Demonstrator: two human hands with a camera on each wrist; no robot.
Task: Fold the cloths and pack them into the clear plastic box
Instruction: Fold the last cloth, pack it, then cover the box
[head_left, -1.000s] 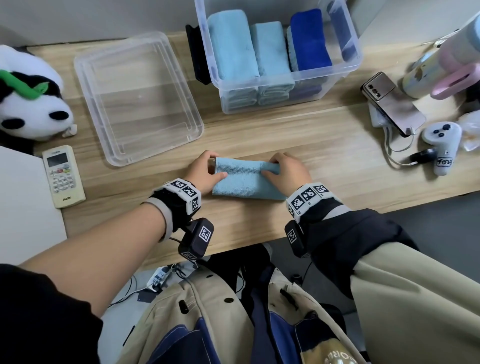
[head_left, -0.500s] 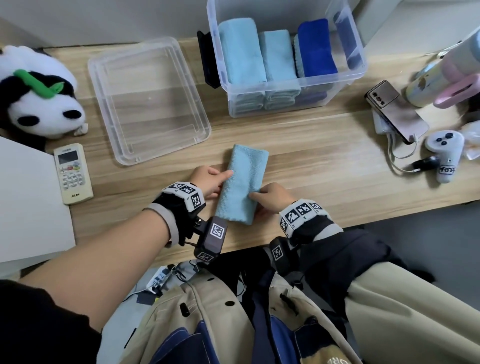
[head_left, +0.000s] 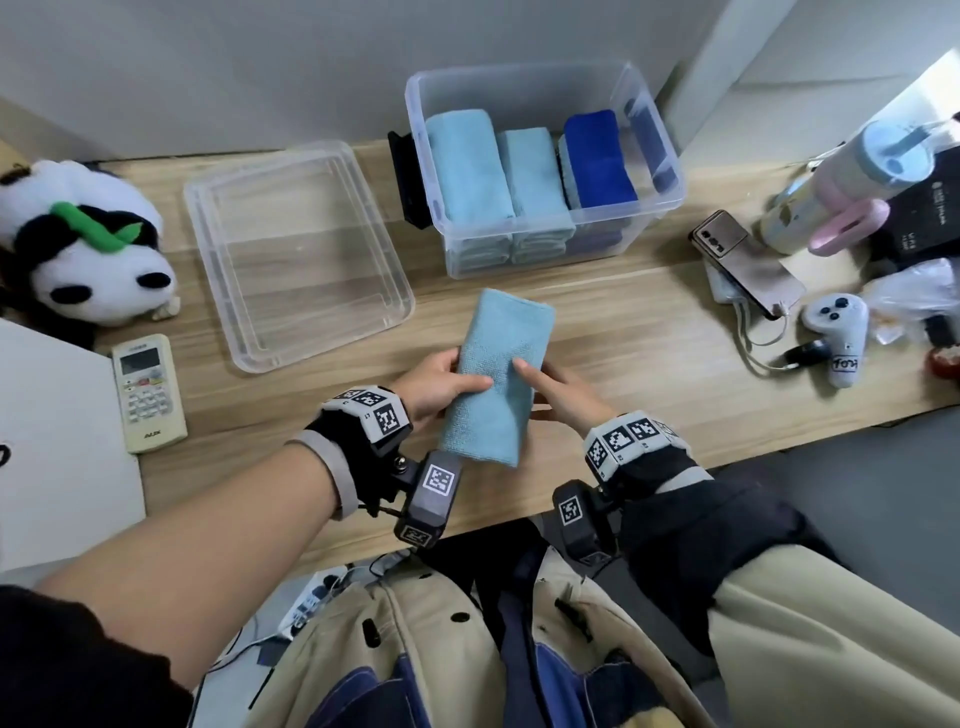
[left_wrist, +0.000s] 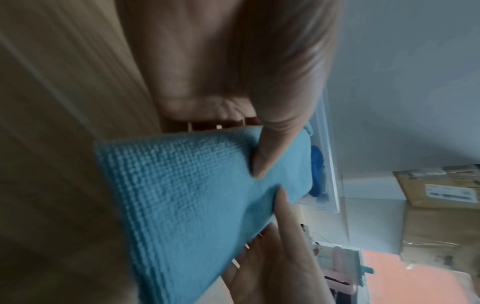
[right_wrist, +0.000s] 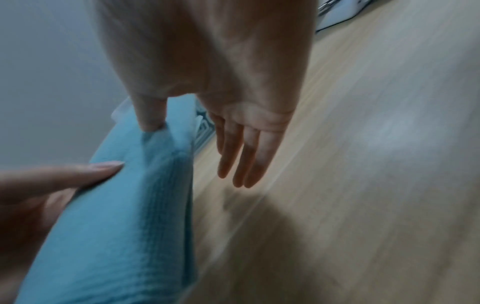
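Observation:
A folded light blue cloth (head_left: 501, 364) is held just above the wooden table (head_left: 623, 338), its long side pointing toward the clear plastic box (head_left: 660, 202). My left hand (head_left: 465, 382) grips its left edge, thumb (left_wrist: 262, 162) on top and fingers underneath. My right hand (head_left: 530, 376) pinches the right edge with its thumb (right_wrist: 150, 117) on top. Three of the right hand's fingers (right_wrist: 241, 156) stretch straight beside the cloth (right_wrist: 124, 205). The box holds two rows of folded light blue cloths (head_left: 470, 166) and dark blue cloths (head_left: 597, 158) on the right.
The clear lid (head_left: 296, 249) lies upturned left of the box. A panda plush (head_left: 88, 249) and a remote (head_left: 148, 392) sit at the far left. A phone (head_left: 748, 262), a white controller (head_left: 836, 332), a bottle (head_left: 852, 176) and cables crowd the right side.
The cloth, lying crosswise on the table a second ago, has been turned lengthwise and lifted. Both hands kept hold and moved with it toward the box.

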